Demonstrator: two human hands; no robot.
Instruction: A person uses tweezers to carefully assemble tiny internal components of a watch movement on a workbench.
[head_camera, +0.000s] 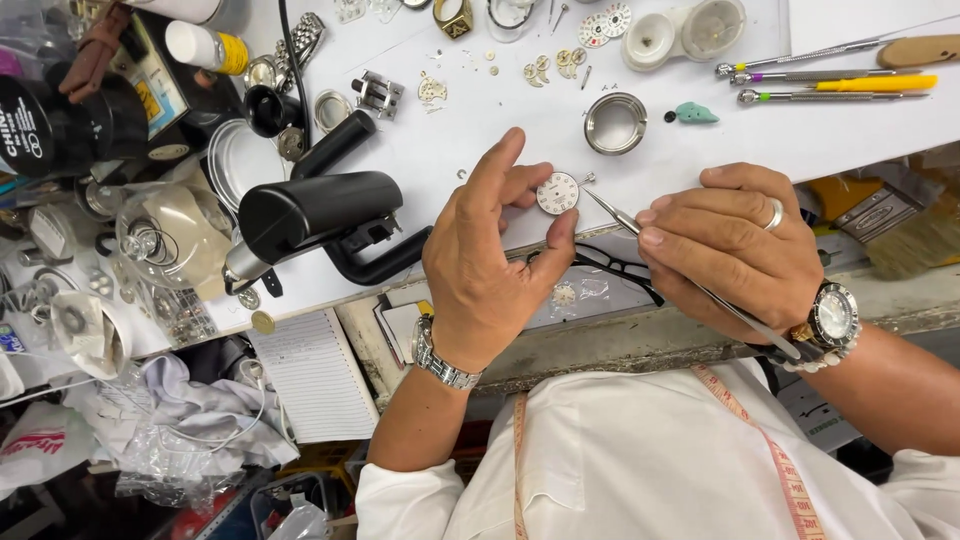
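Watch dial (557, 193), pinched at its rim between thumb and fingers of the left hand (487, 262) above the white bench (480, 130), faces upward so the tweezers (690, 282), gripped penlike in the closed right hand (730, 245), reach its edge.

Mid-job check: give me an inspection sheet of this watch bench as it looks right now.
Surface: white bench top, crowded.
Job's things: round watch dial pinched in left hand; tweezers in right hand, tip at the dial's edge.
Clutter: metal case ring, screwdrivers, loose gears, black lamp head.
Grippers: both hands closed on their items.
Cables: black cable at top left.
Surroundings: brush, ruled notepad, plastic bags.
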